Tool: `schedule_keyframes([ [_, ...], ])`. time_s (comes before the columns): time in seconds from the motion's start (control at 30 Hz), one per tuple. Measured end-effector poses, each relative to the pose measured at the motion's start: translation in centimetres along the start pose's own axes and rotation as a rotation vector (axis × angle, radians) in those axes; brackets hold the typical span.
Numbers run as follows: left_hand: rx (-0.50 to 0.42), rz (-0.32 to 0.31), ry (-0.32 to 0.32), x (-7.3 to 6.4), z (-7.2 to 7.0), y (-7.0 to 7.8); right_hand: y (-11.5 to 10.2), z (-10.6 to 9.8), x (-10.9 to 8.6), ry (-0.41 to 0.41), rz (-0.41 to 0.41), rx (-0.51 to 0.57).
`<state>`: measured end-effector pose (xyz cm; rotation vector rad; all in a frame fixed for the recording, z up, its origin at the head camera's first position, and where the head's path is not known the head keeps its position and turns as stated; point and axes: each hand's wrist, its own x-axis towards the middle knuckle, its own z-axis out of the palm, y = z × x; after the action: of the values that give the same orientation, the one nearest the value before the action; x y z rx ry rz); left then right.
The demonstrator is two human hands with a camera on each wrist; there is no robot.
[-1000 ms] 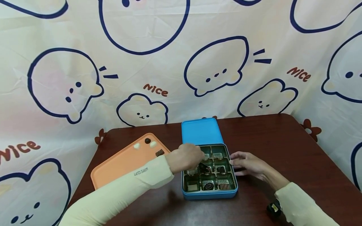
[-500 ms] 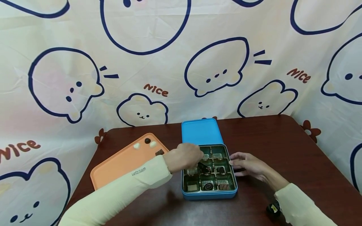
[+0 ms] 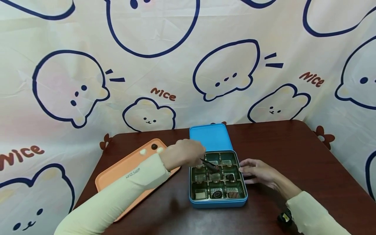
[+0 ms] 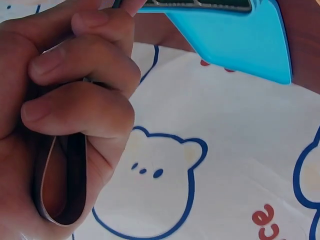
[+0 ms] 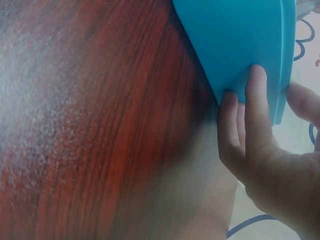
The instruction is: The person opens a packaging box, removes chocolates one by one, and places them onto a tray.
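Note:
My left hand (image 3: 183, 152) grips a pair of dark tongs (image 3: 208, 163) over the blue tin (image 3: 218, 204); their bent loop end (image 4: 62, 220) shows in the left wrist view below my curled fingers. At the tongs' tips, above the tin's middle compartment, is a small brown chocolate (image 3: 216, 169). The tin has a divided insert; its front row holds a square piece (image 3: 201, 195), a dark round chocolate (image 3: 217, 194) and a brown square chocolate (image 3: 233, 195). My right hand (image 3: 258, 170) rests against the tin's right side, its fingers (image 5: 256, 95) fairly straight on the wall.
The tin's blue lid (image 3: 210, 137) lies behind it. On the left, an orange tray (image 3: 117, 173), partly covered by my left arm, bears a dark round chocolate (image 3: 154, 146) and white pieces (image 3: 143, 151). A small black object (image 3: 285, 218) is by my right sleeve. A printed cloth hangs behind.
My left hand has moved left and slightly up, drawing the tongs with the brown chocolate up from the middle compartment. My right hand has stayed at the tin's side.

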<state>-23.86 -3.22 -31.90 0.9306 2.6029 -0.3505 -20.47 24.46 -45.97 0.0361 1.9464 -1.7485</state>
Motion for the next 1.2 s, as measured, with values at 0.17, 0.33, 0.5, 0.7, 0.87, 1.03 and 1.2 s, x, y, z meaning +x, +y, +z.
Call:
schedule_keyframes([
  [0.17,-0.039,0.016,0.006,-0.5,-0.6,-1.5,0.0,-0.2,0.1,-0.023,-0.012,-0.004],
  [0.33,-0.096,-0.01,0.022,-0.9,-1.1,-3.1,0.0,-0.2,0.1,-0.03,-0.016,-0.013],
  [0.5,-0.115,-0.021,0.014,-1.1,-1.3,-5.0,0.0,-0.1,0.0,-0.035,-0.013,-0.007],
  [0.7,-0.15,-0.054,-0.025,-1.4,-0.9,-8.0,-0.1,0.0,-0.1,-0.032,-0.013,-0.007],
  [0.87,-0.227,-0.09,-0.078,-1.8,-0.2,-10.7,-0.1,0.0,0.0,-0.029,-0.01,-0.013],
  [1.03,-0.278,-0.104,-0.084,-2.2,0.6,-13.2,-0.1,0.0,0.0,-0.015,-0.002,-0.017],
  [1.2,-0.301,-0.135,-0.091,-2.7,1.3,-15.3,-0.1,0.1,-0.1,-0.023,-0.009,-0.022],
])
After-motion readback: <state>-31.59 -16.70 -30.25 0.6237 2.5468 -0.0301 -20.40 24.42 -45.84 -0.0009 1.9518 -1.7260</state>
